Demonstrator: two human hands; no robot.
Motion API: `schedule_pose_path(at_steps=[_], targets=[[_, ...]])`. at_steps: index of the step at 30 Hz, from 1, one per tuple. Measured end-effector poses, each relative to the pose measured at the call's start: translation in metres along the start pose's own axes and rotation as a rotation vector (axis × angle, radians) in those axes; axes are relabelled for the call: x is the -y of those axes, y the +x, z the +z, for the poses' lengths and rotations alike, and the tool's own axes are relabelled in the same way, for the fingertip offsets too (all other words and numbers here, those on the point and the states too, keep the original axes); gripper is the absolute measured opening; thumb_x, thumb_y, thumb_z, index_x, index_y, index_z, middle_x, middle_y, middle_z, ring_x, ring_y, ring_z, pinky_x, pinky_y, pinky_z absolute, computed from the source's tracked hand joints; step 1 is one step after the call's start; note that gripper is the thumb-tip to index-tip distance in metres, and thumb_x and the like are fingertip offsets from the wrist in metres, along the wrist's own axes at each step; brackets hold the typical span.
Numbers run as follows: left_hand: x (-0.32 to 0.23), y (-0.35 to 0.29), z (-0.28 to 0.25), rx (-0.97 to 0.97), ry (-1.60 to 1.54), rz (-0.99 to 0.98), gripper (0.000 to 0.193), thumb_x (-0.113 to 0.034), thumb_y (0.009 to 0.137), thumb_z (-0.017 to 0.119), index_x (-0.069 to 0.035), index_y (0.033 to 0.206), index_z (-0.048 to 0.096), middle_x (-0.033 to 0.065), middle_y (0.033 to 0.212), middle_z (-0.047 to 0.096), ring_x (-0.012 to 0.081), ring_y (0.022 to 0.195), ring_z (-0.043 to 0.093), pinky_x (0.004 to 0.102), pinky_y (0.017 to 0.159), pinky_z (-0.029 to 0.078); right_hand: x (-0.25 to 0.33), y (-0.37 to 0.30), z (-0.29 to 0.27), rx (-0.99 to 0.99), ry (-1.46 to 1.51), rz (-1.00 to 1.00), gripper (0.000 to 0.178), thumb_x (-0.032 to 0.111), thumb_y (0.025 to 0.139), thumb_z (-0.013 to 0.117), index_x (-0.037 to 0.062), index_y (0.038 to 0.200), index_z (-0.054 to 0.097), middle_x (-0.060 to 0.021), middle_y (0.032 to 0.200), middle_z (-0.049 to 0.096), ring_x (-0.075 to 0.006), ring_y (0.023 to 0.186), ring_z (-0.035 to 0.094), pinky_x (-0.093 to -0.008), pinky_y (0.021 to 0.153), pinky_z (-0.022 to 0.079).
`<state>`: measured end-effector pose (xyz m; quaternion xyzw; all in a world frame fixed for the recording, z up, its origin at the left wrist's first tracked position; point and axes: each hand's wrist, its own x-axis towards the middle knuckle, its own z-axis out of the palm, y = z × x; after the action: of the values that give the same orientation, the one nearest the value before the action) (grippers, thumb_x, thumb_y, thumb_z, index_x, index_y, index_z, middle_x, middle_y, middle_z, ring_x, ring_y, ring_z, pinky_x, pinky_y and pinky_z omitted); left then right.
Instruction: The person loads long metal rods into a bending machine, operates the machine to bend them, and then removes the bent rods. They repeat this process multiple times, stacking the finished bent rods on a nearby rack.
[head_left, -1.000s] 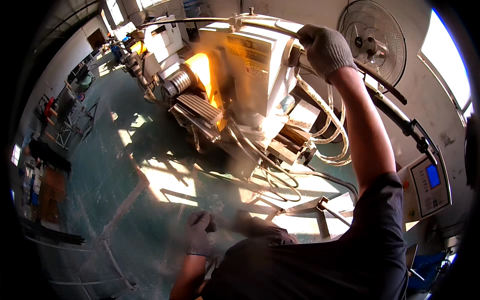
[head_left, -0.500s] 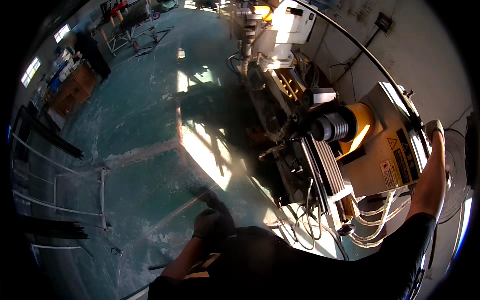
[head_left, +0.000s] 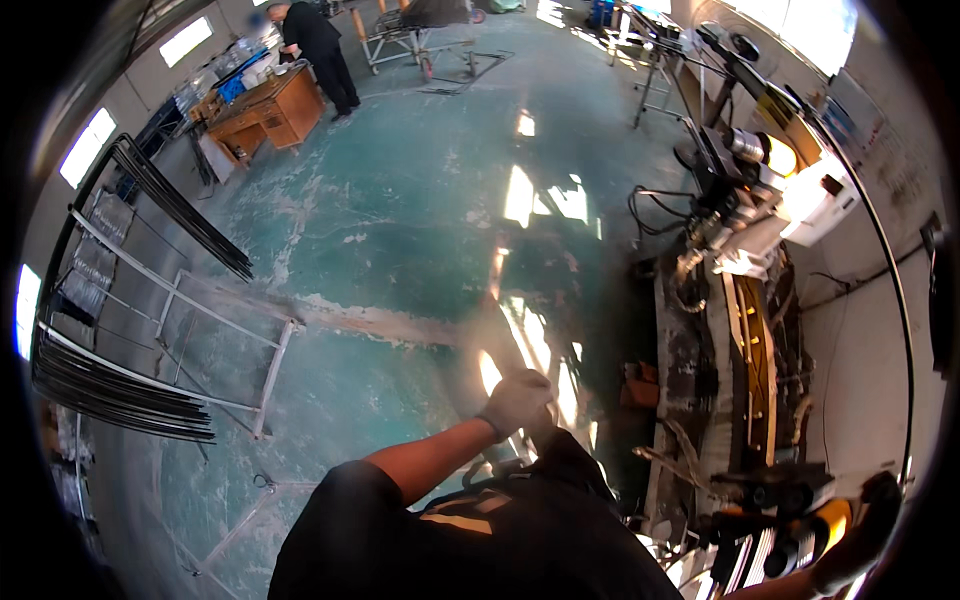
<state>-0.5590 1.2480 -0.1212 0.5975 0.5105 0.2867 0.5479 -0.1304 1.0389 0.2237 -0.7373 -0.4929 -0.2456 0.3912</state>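
My left hand [head_left: 518, 400], in a pale work glove, is closed in front of my body, above the floor. Whether anything is inside its curled fingers is hidden. At the far lower right, my right hand [head_left: 876, 515] lies in shadow, closed on a long thin black tube [head_left: 897, 290]. The tube runs from this hand past the wall toward the far machine head, looking curved in the fisheye view. Below the hand, a machine unit with a yellow and black motor [head_left: 830, 525] is partly cut off by the frame.
A machine bed [head_left: 735, 380] extends along the right, with a second yellow-capped motor [head_left: 775, 155] at its far end. A metal rack [head_left: 280, 365] bearing black bars [head_left: 120, 395] stands left. Another person [head_left: 315, 50] is beside a wooden desk [head_left: 290, 108]. A wheeled frame [head_left: 415, 45] stands farther back.
My view has swung, so the machine now sits farther right and lower. My left hand has come up and forward. My right hand, still on the black tube, appears lower in the picture.
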Motion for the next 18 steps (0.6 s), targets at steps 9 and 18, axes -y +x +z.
schedule_pose_path(at_steps=[9,18], targets=[[0.033,0.187,-0.168,-0.051,-0.172,-0.459,0.020,-0.015,0.097,0.070,0.000,0.109,0.073,0.0050,0.087,0.070,0.0130,0.075,0.065,0.0300,0.067,0.055,0.141,0.039,0.500,0.724,0.525,0.388,0.014,0.014,0.097,0.077,0.0025,0.105,0.078,-0.0040,0.090,0.078,-0.0099,0.084,0.070,-0.0267,0.079,0.056],[0.064,0.365,-0.421,-0.721,-0.542,-0.453,0.018,-0.009,0.096,0.068,0.003,0.109,0.070,0.0107,0.087,0.072,0.0184,0.071,0.069,0.0329,0.064,0.059,0.495,0.102,0.832,1.279,0.721,-0.519,0.019,0.026,0.094,0.078,0.0100,0.104,0.078,-0.0162,0.090,0.075,-0.0385,0.082,0.072,-0.0433,0.076,0.058]])
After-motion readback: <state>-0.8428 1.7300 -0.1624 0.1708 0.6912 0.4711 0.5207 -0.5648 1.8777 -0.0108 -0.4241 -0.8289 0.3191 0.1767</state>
